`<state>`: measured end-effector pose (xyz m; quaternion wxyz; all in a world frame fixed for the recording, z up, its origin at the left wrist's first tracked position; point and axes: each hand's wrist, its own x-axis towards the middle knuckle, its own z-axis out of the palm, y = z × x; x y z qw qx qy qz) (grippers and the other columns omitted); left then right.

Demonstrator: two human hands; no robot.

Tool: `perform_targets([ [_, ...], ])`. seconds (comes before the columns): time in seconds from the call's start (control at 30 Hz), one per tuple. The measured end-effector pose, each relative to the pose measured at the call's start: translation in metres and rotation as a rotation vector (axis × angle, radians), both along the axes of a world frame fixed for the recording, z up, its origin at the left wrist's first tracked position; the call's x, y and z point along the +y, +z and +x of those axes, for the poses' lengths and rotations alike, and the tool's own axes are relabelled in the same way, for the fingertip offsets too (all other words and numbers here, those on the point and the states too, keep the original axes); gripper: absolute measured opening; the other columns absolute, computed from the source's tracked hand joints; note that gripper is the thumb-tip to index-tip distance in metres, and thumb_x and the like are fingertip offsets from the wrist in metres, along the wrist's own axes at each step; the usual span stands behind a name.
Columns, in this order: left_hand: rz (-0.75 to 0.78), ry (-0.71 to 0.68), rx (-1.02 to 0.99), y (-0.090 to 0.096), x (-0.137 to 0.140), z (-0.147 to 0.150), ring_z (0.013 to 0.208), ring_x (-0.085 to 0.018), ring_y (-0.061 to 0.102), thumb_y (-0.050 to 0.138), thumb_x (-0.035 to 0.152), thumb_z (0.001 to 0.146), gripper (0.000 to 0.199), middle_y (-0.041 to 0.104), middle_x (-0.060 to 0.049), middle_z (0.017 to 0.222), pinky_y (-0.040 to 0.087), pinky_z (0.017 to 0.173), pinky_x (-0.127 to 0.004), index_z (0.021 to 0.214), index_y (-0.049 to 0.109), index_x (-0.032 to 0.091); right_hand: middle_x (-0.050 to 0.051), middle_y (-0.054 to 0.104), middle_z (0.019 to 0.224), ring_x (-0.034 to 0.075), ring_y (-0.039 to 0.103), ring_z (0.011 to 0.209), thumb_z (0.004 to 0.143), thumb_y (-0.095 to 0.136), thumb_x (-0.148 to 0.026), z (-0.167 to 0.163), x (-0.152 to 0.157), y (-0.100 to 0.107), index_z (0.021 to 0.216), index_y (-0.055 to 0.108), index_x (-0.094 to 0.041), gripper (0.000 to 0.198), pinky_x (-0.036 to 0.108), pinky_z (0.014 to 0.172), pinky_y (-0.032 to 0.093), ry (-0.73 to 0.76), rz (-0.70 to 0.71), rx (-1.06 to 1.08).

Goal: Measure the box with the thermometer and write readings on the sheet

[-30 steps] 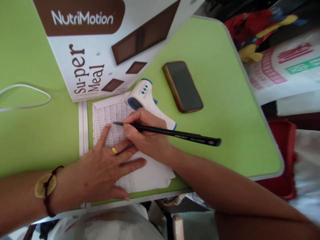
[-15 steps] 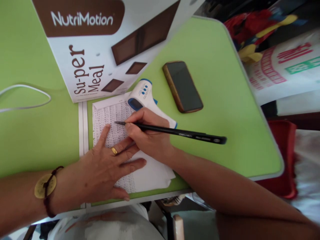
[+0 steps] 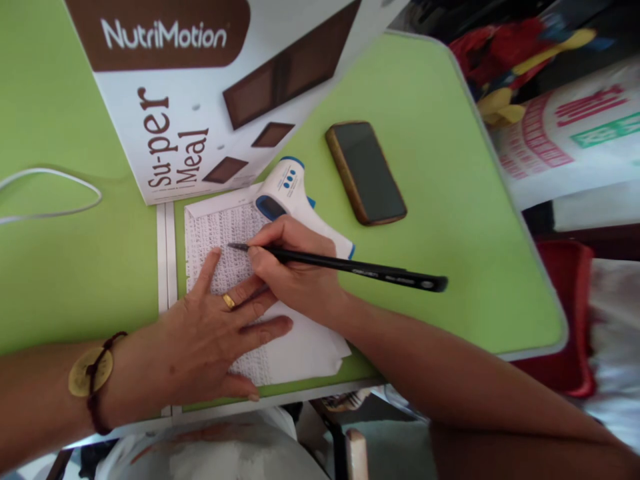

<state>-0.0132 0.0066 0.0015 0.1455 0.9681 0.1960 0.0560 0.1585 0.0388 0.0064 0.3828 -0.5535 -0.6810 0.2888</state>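
A sheet of paper (image 3: 300, 347) covered partly with dense rows of small handwriting lies on the green table. My left hand (image 3: 215, 333) rests flat on it with fingers spread, a gold ring on one finger. My right hand (image 3: 305, 273) pinches a black pen (image 3: 370, 267), its tip down at the written rows near my left hand's outstretched fingertip. The pen's back end points to the right. A white and blue infrared thermometer (image 3: 287, 187) lies at the paper's upper edge, its handle partly hidden behind my right hand.
A large white and brown NutriMotion box (image 3: 185, 100) stands behind the paper. A phone in a brown case (image 3: 367, 173) lies to the right on the green table (image 3: 450, 200). A white cable (image 3: 60, 172) curves at left. A printed white bag (image 3: 565, 133) is beyond the right edge.
The pen's back end has shifted slightly left and down, and my right hand has moved very slightly. My left hand and the paper stay in place.
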Motion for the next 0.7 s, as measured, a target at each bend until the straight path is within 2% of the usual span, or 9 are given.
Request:
perform_targets([
  [0.3,-0.003,-0.003,0.007,0.0007,-0.0001,0.0001,0.146,-0.034,0.025,0.060,0.073,0.081,0.081,0.041,-0.008,0.153,0.007,0.113,-0.075,0.145,0.042,0.028,-0.006,0.056,0.055,0.008,0.047,0.046,0.073,0.054,-0.016,0.0013,0.0001,-0.0042,0.068,0.053,-0.022,0.008,0.022,0.045,0.042,-0.030,0.044,0.004],
  [0.53,-0.006,-0.003,-0.001,0.0011,0.0000,-0.0003,0.146,-0.033,0.024,0.061,0.073,0.080,0.082,0.041,-0.008,0.153,0.007,0.113,-0.075,0.146,0.041,0.027,-0.006,0.056,0.055,0.009,0.049,0.048,0.072,0.055,-0.014,0.0015,-0.0012,-0.0036,0.069,0.054,-0.022,0.009,0.023,0.046,0.041,-0.013,0.021,0.031],
  [0.7,-0.001,-0.002,-0.003,0.0005,0.0001,-0.0002,0.146,-0.034,0.024,0.062,0.073,0.079,0.083,0.042,-0.008,0.152,0.008,0.113,-0.075,0.145,0.042,0.027,-0.006,0.058,0.055,0.009,0.052,0.049,0.073,0.055,-0.013,0.0014,-0.0010,-0.0043,0.068,0.054,-0.021,0.010,0.021,0.046,0.043,0.006,0.096,0.063],
])
